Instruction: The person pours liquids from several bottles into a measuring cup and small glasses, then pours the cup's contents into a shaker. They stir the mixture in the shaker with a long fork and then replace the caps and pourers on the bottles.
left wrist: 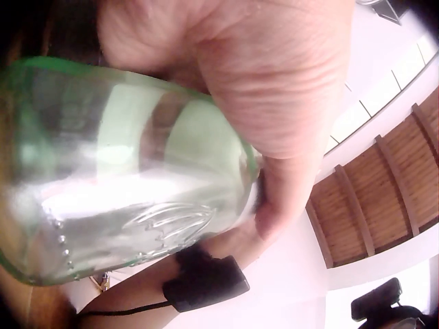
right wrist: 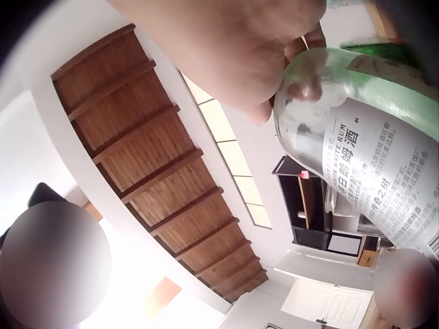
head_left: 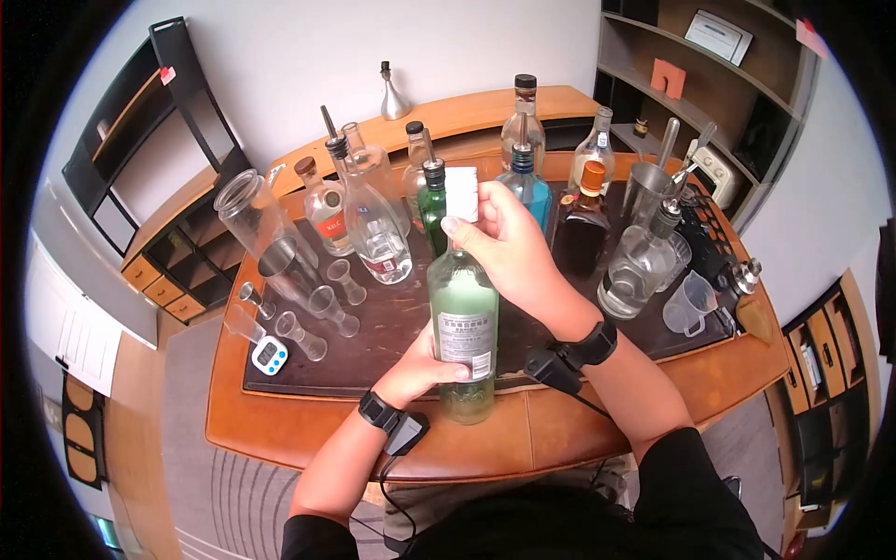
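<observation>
A pale green glass bottle of white rum stands upright at the desk's front edge, its printed back label facing me. My left hand grips its lower body, the thumb lying across the label. At the bottle's top, my right hand curls with thumb and fingers round a white blocky piece with a ragged edge. Its kind I cannot tell. The bottle's mouth is hidden behind the thumb. In the right wrist view, the right hand is beside the bottle's shoulder, above the label.
Just behind are a green bottle and a blue bottle with pourers. Several clear bottles, a brown bottle, and small jiggers stand around. A white timer lies left, a plastic measuring jug right.
</observation>
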`<state>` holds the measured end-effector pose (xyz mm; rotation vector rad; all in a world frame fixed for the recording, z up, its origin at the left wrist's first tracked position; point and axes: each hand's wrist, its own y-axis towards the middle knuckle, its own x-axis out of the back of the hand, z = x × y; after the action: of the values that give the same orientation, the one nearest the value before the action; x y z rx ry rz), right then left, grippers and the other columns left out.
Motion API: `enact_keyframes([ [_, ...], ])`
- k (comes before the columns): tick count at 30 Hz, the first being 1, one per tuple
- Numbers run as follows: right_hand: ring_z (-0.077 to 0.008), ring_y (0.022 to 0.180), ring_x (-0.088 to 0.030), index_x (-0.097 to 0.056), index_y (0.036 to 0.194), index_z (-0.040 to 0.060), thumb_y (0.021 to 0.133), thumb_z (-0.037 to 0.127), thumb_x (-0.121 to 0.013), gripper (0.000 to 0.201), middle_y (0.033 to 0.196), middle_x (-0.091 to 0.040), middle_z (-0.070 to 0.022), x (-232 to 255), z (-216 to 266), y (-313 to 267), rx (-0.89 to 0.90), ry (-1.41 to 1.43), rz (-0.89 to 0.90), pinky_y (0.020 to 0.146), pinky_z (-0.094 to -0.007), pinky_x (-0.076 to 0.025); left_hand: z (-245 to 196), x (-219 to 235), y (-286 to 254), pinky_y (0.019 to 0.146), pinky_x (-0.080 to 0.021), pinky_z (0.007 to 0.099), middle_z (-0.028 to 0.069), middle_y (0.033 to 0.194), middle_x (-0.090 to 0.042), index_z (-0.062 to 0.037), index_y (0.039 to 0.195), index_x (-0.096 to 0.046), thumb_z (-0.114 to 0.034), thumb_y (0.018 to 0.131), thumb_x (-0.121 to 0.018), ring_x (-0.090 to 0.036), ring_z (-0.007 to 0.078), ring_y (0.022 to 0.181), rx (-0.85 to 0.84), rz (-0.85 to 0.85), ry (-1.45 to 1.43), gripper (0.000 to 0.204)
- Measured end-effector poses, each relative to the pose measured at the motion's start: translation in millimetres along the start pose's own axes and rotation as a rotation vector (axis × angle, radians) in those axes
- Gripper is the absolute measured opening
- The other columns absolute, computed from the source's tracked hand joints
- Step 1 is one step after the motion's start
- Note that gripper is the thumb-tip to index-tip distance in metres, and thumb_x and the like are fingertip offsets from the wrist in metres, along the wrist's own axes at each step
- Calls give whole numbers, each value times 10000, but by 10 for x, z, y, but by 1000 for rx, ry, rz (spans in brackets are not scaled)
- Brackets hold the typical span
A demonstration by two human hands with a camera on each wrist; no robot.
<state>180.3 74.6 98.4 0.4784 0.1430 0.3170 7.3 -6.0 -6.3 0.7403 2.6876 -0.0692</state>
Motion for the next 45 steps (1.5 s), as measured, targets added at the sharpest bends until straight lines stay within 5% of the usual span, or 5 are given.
enact_keyframes([
  [23,-171,1014,-659,-470,1255,-23,904,103,-752,467,1117,-686,-134,13,37,-52,-18,-95,81,890,-333,-526,17,14,19,1019,-524,437,176,1290,-624,-11,1421,-425,-304,728,-872,-640,279,1183,-15,6,3,875],
  [29,-187,1042,-659,-476,1259,-30,908,106,-750,465,1120,-683,-140,-31,26,-78,1,-116,33,904,-338,-523,90,-7,16,1005,-532,443,184,1289,-623,-1,1419,-433,-560,799,-800,-639,289,1186,-90,8,13,913],
  [31,-184,1053,-654,-473,1266,-32,910,100,-746,467,1132,-678,-139,-40,31,-100,12,-140,23,910,-339,-521,100,-46,36,972,-553,432,191,1270,-632,11,1407,-448,-780,791,-643,-661,290,1143,-45,-25,-120,1022],
  [34,-180,1076,-644,-469,1281,-31,913,87,-737,470,1162,-666,-134,-60,87,-150,23,-135,10,928,-341,-514,102,-86,53,932,-573,421,192,1240,-644,17,1390,-462,-869,779,-535,-685,287,1088,-79,-39,-23,1079],
  [45,-169,1131,-616,-424,1356,-26,912,58,-716,538,1237,-641,-115,10,189,-144,-102,-121,34,975,-335,-494,153,-45,88,931,-569,426,172,1277,-608,-21,1459,-363,-804,801,-603,-673,287,1100,-66,-62,-51,1051],
])
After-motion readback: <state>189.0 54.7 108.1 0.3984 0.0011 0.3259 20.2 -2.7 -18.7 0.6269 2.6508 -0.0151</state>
